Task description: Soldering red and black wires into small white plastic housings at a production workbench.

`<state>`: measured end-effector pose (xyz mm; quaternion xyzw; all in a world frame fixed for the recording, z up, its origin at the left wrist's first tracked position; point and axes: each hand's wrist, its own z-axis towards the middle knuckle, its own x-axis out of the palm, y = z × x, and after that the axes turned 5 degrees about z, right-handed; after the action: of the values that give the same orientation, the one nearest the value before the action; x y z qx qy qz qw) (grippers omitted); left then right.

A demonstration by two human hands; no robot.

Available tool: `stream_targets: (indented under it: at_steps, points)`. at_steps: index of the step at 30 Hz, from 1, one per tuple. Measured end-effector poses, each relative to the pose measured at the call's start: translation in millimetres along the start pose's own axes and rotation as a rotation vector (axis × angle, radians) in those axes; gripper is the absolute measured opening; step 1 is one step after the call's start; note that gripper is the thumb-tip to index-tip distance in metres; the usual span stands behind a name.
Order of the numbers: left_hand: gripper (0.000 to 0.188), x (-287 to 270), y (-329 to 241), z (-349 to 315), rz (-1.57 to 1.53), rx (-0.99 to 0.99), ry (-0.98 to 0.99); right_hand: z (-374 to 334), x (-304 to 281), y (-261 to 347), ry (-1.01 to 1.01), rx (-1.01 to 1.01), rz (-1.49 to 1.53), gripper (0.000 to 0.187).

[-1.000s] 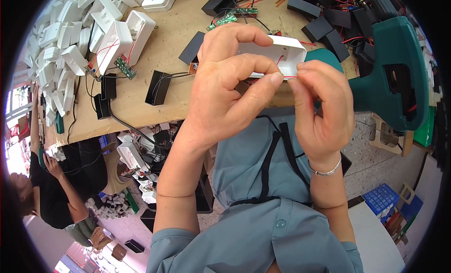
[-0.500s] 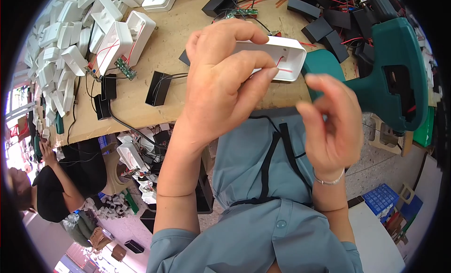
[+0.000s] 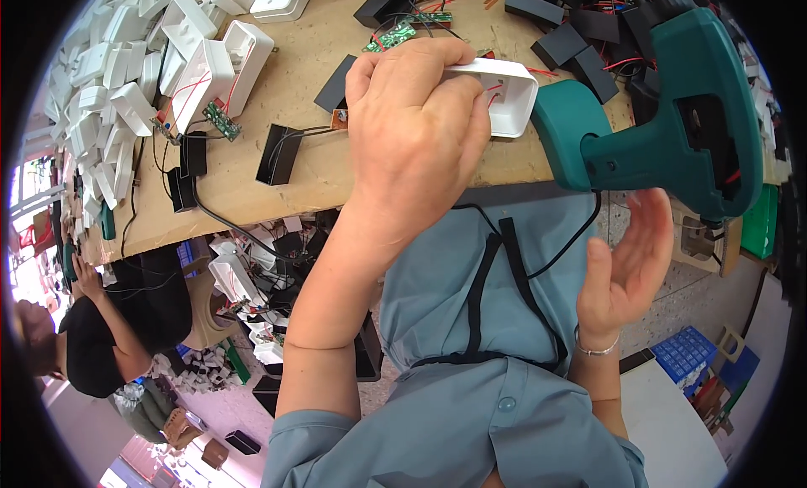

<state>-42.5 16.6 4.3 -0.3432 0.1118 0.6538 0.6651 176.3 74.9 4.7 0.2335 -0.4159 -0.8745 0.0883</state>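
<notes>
A white open plastic case (image 3: 514, 106) with red wires inside lies on the bench. My left hand (image 3: 419, 139) is closed at its left end, fingers bent over the wall and partly hiding the case; the fingertips are hidden. My right hand (image 3: 629, 269) is empty, thumb and fingers apart, below the handle of a teal power drill (image 3: 639, 158). The drill's rounded base is just right of the case. A green circuit board (image 3: 392, 36) is beyond my left hand. To its left are a small black box (image 3: 282, 154) with dark cables and a flat black piece (image 3: 334, 84).
White cases (image 3: 92, 59) are heaped at the left of the wooden bench (image 3: 311, 34). Black boxes (image 3: 561, 47) with red wires lie at the far right. Another person (image 3: 109, 328) works at the left. Blue crates (image 3: 679, 358) stand on the floor at the right.
My right hand has moved down and to the right, away from the case, and its fingers have opened. My left hand has turned and its fingers have folded in at the case, which sits slightly further left.
</notes>
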Motion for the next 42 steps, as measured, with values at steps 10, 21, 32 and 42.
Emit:
stream_targets:
  at_steps: [10,21,32,42]
  points:
    - [0.009,6,-2,-1,-0.036,-0.009,-0.011,57,17,-14,-0.043,0.026,0.363,0.060]
    - [0.008,6,-4,0,-0.032,-0.031,0.012,-9,-52,19,0.105,0.257,0.297,0.076]
    - [0.010,5,-5,-1,-0.027,-0.021,0.049,-47,-53,33,0.331,0.428,0.271,0.055]
    - [0.010,5,-4,-1,-0.026,-0.013,0.039,-32,-30,37,0.281,0.433,0.292,0.051]
